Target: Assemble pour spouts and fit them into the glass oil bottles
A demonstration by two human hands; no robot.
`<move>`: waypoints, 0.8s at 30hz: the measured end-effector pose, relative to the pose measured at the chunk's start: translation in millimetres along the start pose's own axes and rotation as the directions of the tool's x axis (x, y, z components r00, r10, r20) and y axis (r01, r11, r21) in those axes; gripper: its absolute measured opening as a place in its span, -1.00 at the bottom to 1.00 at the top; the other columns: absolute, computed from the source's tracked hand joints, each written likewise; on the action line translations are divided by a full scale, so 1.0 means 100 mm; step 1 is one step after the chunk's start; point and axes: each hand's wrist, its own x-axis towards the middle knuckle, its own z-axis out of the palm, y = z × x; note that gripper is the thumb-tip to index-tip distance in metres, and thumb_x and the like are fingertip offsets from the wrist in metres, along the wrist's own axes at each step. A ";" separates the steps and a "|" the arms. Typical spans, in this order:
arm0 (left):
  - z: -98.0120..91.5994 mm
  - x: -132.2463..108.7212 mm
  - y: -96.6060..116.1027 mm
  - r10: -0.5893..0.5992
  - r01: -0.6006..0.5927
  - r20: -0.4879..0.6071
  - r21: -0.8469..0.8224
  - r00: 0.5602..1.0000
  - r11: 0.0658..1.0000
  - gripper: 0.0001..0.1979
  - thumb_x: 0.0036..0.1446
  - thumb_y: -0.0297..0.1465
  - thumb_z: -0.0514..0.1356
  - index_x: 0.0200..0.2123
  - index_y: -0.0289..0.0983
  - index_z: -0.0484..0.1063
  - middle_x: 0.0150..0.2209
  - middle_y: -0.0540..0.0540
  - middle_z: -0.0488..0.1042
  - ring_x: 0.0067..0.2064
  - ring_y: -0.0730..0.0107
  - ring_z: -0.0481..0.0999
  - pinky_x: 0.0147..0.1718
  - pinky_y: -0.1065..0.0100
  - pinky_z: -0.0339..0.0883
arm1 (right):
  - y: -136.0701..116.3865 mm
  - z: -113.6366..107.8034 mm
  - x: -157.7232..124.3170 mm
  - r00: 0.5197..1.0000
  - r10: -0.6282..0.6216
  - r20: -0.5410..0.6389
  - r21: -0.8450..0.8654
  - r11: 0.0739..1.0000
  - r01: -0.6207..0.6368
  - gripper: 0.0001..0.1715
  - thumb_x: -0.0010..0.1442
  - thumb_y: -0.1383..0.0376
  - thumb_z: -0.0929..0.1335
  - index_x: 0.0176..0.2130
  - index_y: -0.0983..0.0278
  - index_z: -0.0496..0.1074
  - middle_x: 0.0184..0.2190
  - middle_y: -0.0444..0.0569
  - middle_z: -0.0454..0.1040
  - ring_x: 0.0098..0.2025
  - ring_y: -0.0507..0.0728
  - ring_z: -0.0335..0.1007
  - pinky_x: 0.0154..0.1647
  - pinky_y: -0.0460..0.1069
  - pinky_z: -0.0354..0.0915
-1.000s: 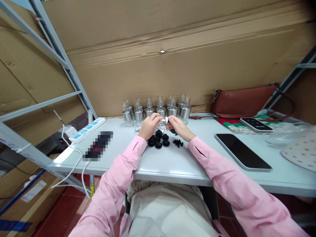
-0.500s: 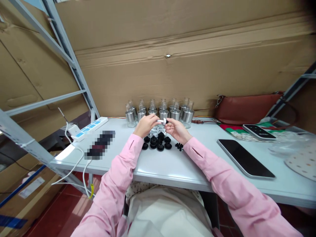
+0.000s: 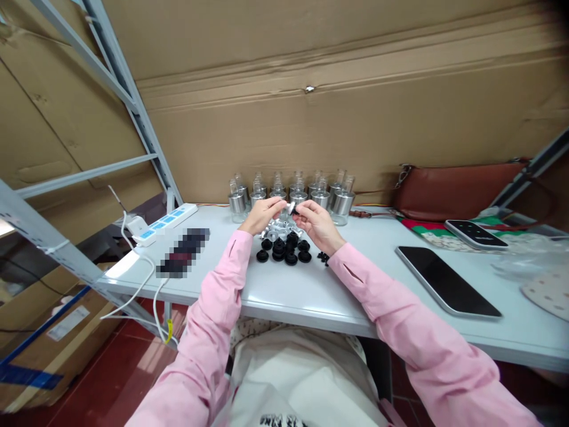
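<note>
Over the middle of the table, my left hand (image 3: 262, 216) and my right hand (image 3: 318, 225) meet with fingertips pinched. Between them is a small white plastic part (image 3: 291, 207), its left end at my left fingertips. A black cap (image 3: 296, 212) sits against it in my right fingers, partly hidden. Just below lie several loose white plastic pieces (image 3: 276, 232) in a heap. Nearer to me is a cluster of black round caps (image 3: 278, 254). Tiny black pieces (image 3: 322, 257) lie beside my right wrist. Behind my hands stand rows of glass bottles with metal bands (image 3: 342, 203).
On the left are a white power strip (image 3: 171, 224) and a blurred-out dark object (image 3: 183, 252) with a cable. To the right lie a black-screened tablet-like device (image 3: 447, 279), a smaller dark device (image 3: 475, 234) and a brown bag (image 3: 457, 188). Cardboard (image 3: 275, 130) rises behind the table.
The view has shifted slightly. The white part and black cap are still between my hands, turned a little, with less of the white stem showing. My fingers have moved only slightly.
</note>
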 end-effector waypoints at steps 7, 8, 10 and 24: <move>-0.03 0.02 -0.08 -0.069 0.071 0.032 -0.085 0.997 0.994 -0.62 0.13 -0.19 -0.05 -0.64 -0.29 0.15 -0.67 0.06 0.17 -0.54 0.51 0.18 -0.45 0.42 0.08 | 0.06 -0.01 0.00 0.973 -0.221 0.065 -0.349 0.909 0.229 -0.73 -0.10 0.19 0.39 -0.44 0.23 0.21 -0.60 -0.18 0.36 -0.58 -0.02 0.23 -0.55 -0.09 0.18; -0.03 0.02 -0.09 -0.079 0.082 0.037 -0.088 0.996 0.993 -0.61 0.12 -0.19 -0.05 -0.64 -0.29 0.16 -0.67 0.06 0.17 -0.55 0.51 0.18 -0.46 0.42 0.08 | 0.07 -0.01 0.00 0.962 -0.263 0.075 -0.413 0.870 0.270 -0.74 -0.09 0.20 0.37 -0.44 0.23 0.21 -0.60 -0.19 0.35 -0.56 -0.01 0.24 -0.53 -0.08 0.20; -0.03 0.03 -0.12 -0.099 0.102 0.033 -0.090 0.995 0.991 -0.60 0.12 -0.18 -0.05 -0.64 -0.30 0.17 -0.68 0.06 0.17 -0.56 0.51 0.18 -0.47 0.42 0.08 | 0.07 -0.03 -0.01 0.933 -0.344 0.104 -0.546 0.764 0.343 -0.78 -0.07 0.22 0.36 -0.43 0.24 0.23 -0.58 -0.18 0.33 -0.53 0.00 0.25 -0.48 -0.08 0.22; 0.00 0.05 -0.19 -0.169 0.187 0.090 -0.254 0.981 0.949 -0.59 0.09 -0.16 0.01 -0.68 -0.30 0.19 -0.74 0.06 0.20 -0.64 0.55 0.19 -0.53 0.43 0.13 | 0.12 -0.14 0.00 0.697 -0.574 0.430 -0.772 0.167 0.614 -0.93 0.05 0.34 0.28 -0.35 0.26 0.31 -0.51 -0.10 0.35 -0.46 0.06 0.30 -0.34 -0.05 0.27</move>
